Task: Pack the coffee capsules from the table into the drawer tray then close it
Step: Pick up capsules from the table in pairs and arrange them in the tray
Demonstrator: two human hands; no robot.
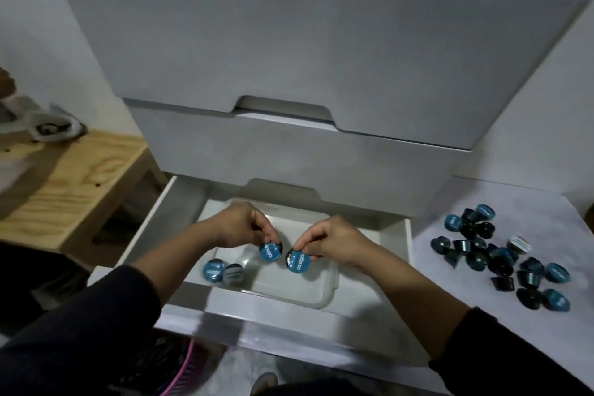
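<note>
room: white drawer unit (289,42) fills the upper frame, wooden bench (80,177) at mid left, white table (450,251) at lower right.
drawer: bottom drawer (180,202) is pulled open at centre frame, w/ a clear tray (308,292) sitting inside it.
left hand: left hand (241,228) is over the tray, fingertips pinching one capsule (270,251) by its rim, blue lid tilted toward the camera.
right hand: right hand (334,241) is just beside it to the right, pinching a second capsule (298,260) the same way; the two capsules are nearly touching.
in tray: two capsules (221,271) already stand at the tray's lower left corner, side by side, lids up.
supply: capsule pile (501,254) lies scattered on the table at right of frame, well apart from both hands, some on their sides, some lid up.
key relation: both held capsules hang directly over bare tray floor, so the next move looks like a short drop straight down. after that the pile is to the right, so the right hand is nearer for the next grab; left would have to cross over the drawer.
progress: early, i'd judge, most capsules are still on the table & the drawer is not yet closed.
</note>
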